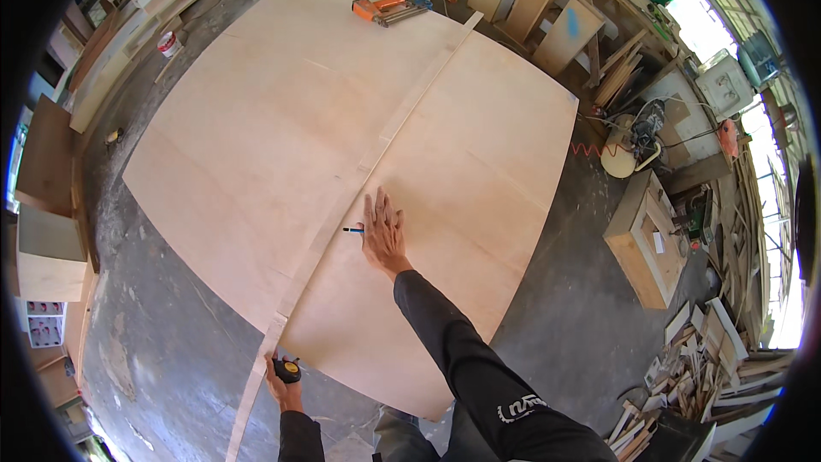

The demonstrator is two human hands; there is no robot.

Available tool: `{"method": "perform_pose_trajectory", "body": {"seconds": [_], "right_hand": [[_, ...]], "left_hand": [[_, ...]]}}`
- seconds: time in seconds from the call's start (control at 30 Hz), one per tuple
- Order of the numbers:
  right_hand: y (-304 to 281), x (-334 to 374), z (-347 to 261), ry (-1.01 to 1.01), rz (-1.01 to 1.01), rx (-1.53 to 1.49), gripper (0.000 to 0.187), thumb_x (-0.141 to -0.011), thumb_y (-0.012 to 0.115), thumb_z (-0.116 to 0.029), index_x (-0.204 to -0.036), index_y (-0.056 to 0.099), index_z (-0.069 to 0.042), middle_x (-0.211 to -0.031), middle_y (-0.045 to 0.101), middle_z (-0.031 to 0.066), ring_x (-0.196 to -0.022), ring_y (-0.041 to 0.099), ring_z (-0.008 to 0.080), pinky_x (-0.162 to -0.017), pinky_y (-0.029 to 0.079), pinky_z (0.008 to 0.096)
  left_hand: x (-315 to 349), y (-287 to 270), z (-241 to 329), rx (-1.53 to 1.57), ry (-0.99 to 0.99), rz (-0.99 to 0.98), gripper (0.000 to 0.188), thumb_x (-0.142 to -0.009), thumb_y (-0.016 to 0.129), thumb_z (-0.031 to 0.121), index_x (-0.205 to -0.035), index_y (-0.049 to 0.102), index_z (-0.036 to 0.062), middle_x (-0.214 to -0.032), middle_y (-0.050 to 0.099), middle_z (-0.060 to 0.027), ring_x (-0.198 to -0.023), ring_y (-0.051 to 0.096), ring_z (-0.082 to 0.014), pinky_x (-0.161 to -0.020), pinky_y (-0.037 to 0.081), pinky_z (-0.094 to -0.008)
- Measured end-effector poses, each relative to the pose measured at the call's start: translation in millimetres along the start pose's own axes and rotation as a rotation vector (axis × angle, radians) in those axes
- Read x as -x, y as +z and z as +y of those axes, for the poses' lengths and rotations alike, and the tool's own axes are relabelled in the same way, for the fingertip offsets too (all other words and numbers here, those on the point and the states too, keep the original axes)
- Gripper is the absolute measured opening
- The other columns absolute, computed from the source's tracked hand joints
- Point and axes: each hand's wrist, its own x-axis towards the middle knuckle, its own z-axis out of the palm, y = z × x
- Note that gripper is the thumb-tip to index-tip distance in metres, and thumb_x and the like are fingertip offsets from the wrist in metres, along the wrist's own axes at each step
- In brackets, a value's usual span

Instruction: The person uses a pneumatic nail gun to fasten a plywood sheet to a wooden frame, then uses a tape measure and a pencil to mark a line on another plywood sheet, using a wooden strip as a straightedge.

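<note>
A large pale plywood sheet [479,171] lies in front of me, with a long, narrow wooden strip [321,244] running across it from the far edge past the near left edge. My left hand [279,389] is closed round a black and yellow tape measure [287,369], beside the strip where it overhangs the sheet. My right hand [385,235] rests on the sheet just right of the strip, fingers stretched forward. A blue and dark pen [351,229] sticks out by its thumb, its other end hidden by the hand.
An orange nail gun [376,8] with a blue hose lies at the sheet's far edge. To the right are an air compressor [623,154], a wooden box frame [646,239] and a heap of wood offcuts [684,368]. A small paint tub [169,44] stands at the far left.
</note>
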Motion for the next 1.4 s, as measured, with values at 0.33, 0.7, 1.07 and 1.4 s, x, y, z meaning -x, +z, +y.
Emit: {"method": "perform_pose_trajectory", "body": {"seconds": [0.33,0.7,1.07,1.4], "right_hand": [[-2.3,-5.2,-4.0,-0.06,0.044,-0.004,0.067,-0.095,0.061,-0.024,-0.155,0.032,-0.018,-0.161,0.018,0.0275,-0.148,0.018,0.0441,-0.11,0.026,0.0621],[-3.5,9.2,2.0,-0.111,0.06,-0.014,0.063,-0.098,0.054,-0.023,-0.155,0.031,-0.009,-0.159,0.022,0.0281,-0.149,0.018,0.0417,-0.118,0.021,0.0555],[2.8,-0.6,-5.4,-0.124,0.059,-0.067,0.057,-0.098,0.051,-0.023,-0.15,0.038,-0.004,-0.156,0.027,0.0313,-0.147,0.023,0.0433,-0.119,0.019,0.0557],[4.0,2.2,14.6,-0.142,0.004,0.127,0.062,-0.103,0.046,-0.038,-0.156,0.029,-0.012,-0.158,0.024,0.0286,-0.149,0.017,0.0422,-0.12,0.016,0.0525]], "left_hand": [[17.2,-19.4,-2.8,-0.007,-0.005,-0.013,0.044,-0.099,0.062,0.037,-0.129,0.056,0.0052,-0.115,0.06,-0.0006,-0.085,0.057,-0.0151,-0.076,0.051,-0.0385],[27.7,-26.7,-9.4,-0.028,-0.032,0.005,0.044,-0.098,0.064,0.037,-0.127,0.058,0.004,-0.109,0.06,-0.0007,-0.084,0.057,-0.0146,-0.074,0.051,-0.0376],[31.3,-24.1,-8.0,-0.01,-0.039,0.055,0.043,-0.097,0.065,0.037,-0.123,0.059,0.0032,-0.098,0.06,-0.0021,-0.081,0.059,-0.0161,-0.07,0.053,-0.0376],[49.1,3.6,-6.8,0.075,0.049,-0.011,0.029,-0.099,0.062,0.026,-0.115,0.06,0.0015,-0.106,0.066,-0.0103,-0.078,0.063,-0.022,-0.067,0.056,-0.0416]]}}
